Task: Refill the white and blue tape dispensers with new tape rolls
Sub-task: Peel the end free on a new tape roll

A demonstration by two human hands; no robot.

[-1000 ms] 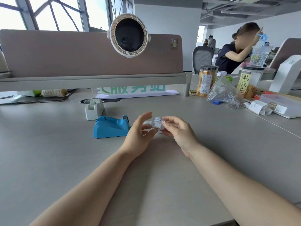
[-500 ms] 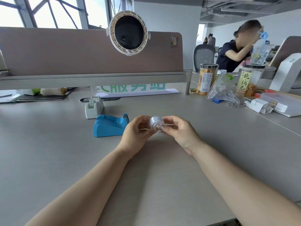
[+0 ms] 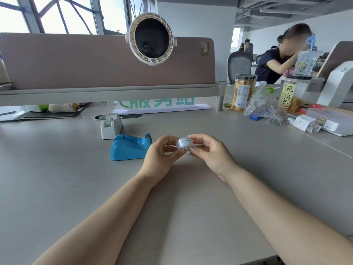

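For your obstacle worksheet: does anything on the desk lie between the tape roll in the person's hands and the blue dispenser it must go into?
Nothing visible does. The tape roll is held by both hands, and only the left hand itself lies toward the blue dispenser.

A round fan (image 3: 151,38) hangs on the brown partition (image 3: 76,60) behind the grey bench (image 3: 57,178). At the far right stand two snack jars (image 3: 243,91), a crumpled plastic bag (image 3: 265,107) and small boxes (image 3: 305,123). A person (image 3: 277,58) sits beyond.

Open-plan office: partitioned desks (image 3: 107,60), chairs (image 3: 239,66).
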